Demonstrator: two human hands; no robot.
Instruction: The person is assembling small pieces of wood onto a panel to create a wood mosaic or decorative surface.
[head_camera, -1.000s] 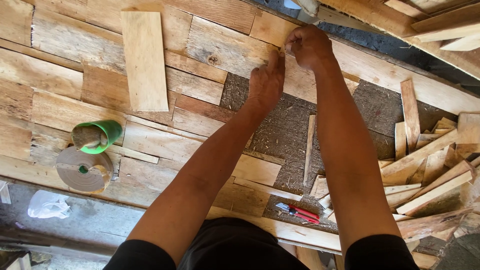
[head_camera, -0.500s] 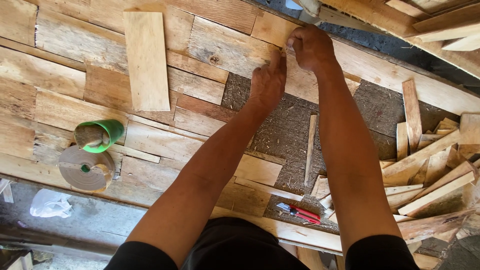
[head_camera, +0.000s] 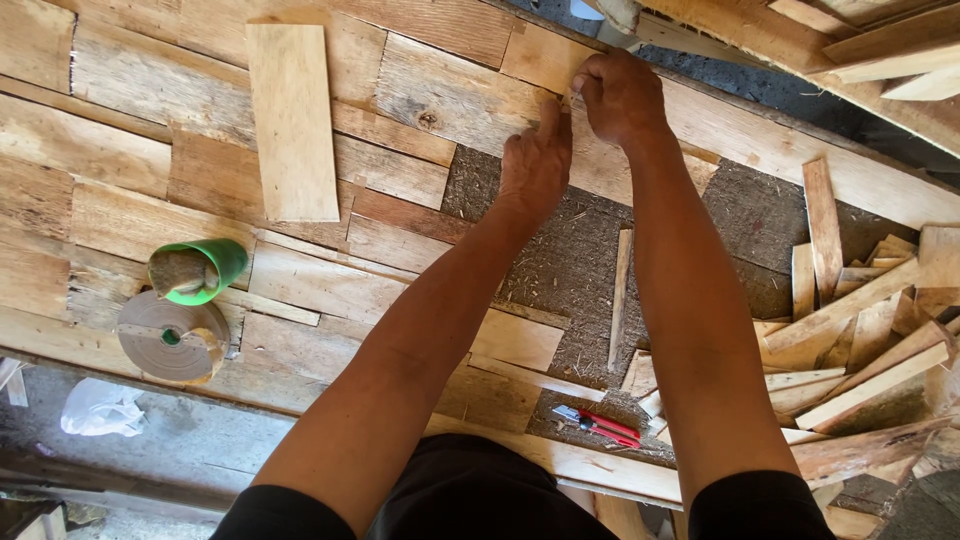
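Head view looks straight down on a patchwork of wood pieces. Both hands meet at one pale piece (head_camera: 610, 165) near the top edge of the dark bare patch (head_camera: 560, 260). Left hand (head_camera: 535, 165) lies flat on it, fingers together and pointing up. Right hand (head_camera: 620, 95) is curled at its upper edge, fingertips pinched there; what they pinch I cannot tell. A loose board (head_camera: 292, 120) lies to the left. A green cup (head_camera: 195, 270) sits above a tape roll (head_camera: 172, 335). A red knife (head_camera: 598, 425) lies near the body, scrap slats (head_camera: 860, 340) piled on the right.
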